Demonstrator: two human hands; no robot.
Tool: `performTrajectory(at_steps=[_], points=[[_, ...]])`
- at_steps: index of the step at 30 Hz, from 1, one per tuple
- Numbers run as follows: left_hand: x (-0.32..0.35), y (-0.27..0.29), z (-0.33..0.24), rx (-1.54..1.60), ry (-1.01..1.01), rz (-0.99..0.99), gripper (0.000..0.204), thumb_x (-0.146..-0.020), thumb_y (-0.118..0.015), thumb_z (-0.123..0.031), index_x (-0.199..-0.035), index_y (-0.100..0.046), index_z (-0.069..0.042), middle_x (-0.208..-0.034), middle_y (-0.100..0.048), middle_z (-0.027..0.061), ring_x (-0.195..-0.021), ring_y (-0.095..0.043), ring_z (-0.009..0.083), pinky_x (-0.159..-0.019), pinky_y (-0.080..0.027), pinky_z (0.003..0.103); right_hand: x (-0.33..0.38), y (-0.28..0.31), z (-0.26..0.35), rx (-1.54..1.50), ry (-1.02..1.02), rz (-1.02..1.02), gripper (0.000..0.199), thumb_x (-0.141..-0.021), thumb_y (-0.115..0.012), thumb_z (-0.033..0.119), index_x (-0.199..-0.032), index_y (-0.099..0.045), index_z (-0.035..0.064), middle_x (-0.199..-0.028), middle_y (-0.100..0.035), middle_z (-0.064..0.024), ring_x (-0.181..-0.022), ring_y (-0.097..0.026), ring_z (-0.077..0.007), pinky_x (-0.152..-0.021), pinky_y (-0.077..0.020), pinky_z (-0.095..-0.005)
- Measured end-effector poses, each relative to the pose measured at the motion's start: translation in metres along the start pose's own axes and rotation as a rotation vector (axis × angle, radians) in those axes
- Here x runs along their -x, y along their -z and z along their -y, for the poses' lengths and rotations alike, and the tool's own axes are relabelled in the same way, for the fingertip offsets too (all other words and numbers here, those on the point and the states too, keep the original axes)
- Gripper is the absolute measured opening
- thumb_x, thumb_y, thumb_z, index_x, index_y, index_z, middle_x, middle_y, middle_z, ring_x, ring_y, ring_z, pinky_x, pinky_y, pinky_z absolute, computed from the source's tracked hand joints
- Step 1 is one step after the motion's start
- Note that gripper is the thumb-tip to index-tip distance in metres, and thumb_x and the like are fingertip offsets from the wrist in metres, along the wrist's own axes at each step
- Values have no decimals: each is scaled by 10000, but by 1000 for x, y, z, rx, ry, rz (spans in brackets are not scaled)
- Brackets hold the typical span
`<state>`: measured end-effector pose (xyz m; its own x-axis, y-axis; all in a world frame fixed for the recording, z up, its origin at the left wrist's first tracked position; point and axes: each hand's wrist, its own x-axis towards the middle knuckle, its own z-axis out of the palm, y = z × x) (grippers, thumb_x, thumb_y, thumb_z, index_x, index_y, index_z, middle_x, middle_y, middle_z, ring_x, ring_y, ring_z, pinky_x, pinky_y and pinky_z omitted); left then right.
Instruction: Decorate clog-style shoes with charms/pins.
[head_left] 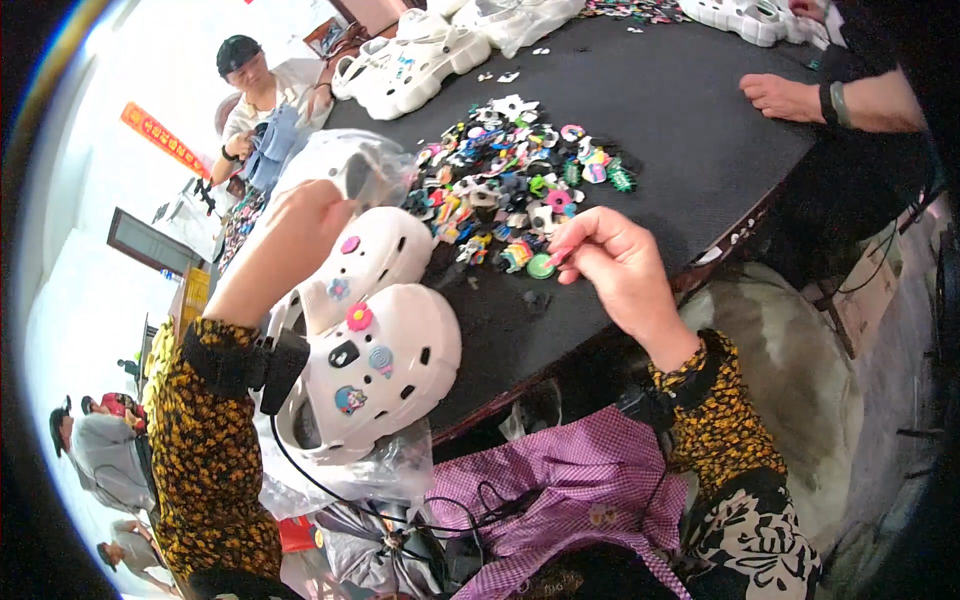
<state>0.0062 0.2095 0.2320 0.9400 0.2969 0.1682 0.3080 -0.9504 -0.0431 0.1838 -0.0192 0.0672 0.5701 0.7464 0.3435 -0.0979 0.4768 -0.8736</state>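
**Bench entry: clogs and charms, one worker seated**

Right hand [622,268] — fingertips pinched together on a small charm at the near edge of the charm pile [515,185], beside a round green charm [540,266]; which piece they grip I cannot tell. Left hand [300,225] — fingers curled over the far white clog [370,258], apparently steadying it. Near white clog [375,375] lies just beside it at the table edge, top up, charms already set in its holes, a pink flower charm [359,317] among them. Black table [680,110] carries all. Beyond: more white clogs [410,65], another person's hand [785,97] resting flat, checked purple cloth [580,480] in the lap.
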Motion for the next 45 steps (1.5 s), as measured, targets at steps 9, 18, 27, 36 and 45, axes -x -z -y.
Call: performTrajectory(at_steps=[9, 18, 27, 36, 45], points=[[112, -15, 32, 225, 403, -92, 371, -905, -577, -313, -806, -574, 44, -734, -597, 223, -696, -598, 347, -630, -447, 411, -10, -3, 1, -243, -140, -112, 153, -838, -520, -55, -923, -609, 37, -884, -645, -65, -731, -605, -136, -626, -516, -280], [127, -37, 16, 1006, 421, 42, 218, -931, -542, -188, -901, -639, 4, -746, -568, -52, -662, -469, 36, -586, -414, 229, -27, -45, 20, -458, -325, 34, 249, -840, -545, -49, -1067, -581, 47, -957, -635, -87, -805, -626, -189, -658, -541, -329], [146, -36, 9, 850, 278, 67, 162, -892, -554, -131, -835, -598, 15, -680, -529, 20, -650, -473, 74, -604, -422, 270, -41, -103, 38, -408, -346, 322, 327, -921, -510, 20, -1247, -505, 15, -1049, -637, -112, -963, -638, -181, -782, -550, -296], [163, -24, 4, 846, 209, 86, 300, -968, -498, -244, -1062, -555, 35, -872, -596, 110, -845, -545, 171, -779, -451, 312, -51, -145, 47, 315, -163, 462, 198, -907, -621, 123, -1057, -565, 6, -778, -632, -37, -681, -603, -52, -511, -475, -193], [209, -13, -2, 618, -24, 159, 804, -890, -558, -512, -1398, -289, 50, -1305, -472, 276, -1268, -425, 377, -1052, -310, 451, -67, -149, 29, 604, 117, 580, 320, -835, -648, 7, -1153, -614, 0, -909, -597, -19, -834, -574, -89, -757, -479, -234]])
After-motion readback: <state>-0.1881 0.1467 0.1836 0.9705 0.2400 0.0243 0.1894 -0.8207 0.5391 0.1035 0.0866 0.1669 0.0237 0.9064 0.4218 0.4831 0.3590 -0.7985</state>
